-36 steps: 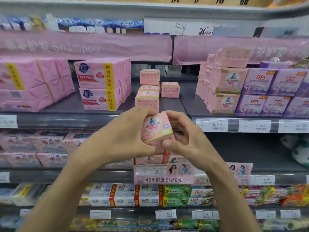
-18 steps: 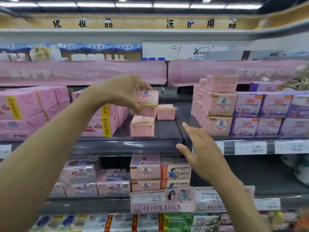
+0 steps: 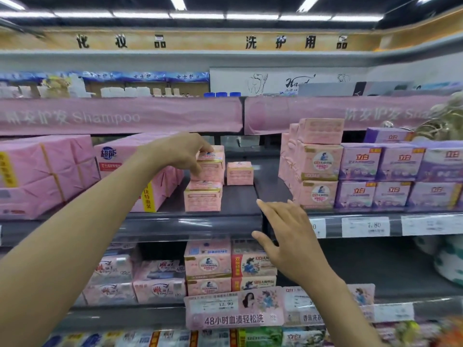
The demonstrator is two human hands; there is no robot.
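Entry, single view: head camera, wide-angle, which I read as worn at standing height, facing the middle shelf (image 3: 238,196) head-on and about level. Range close: that shelf lies within arm's reach, with the left hand (image 3: 175,151) gripping a pink box (image 3: 213,156) near frame centre and the right hand (image 3: 288,241) lower right. Coverage runs from the ceiling lights (image 3: 140,15) down to lower rows; straight edges bow
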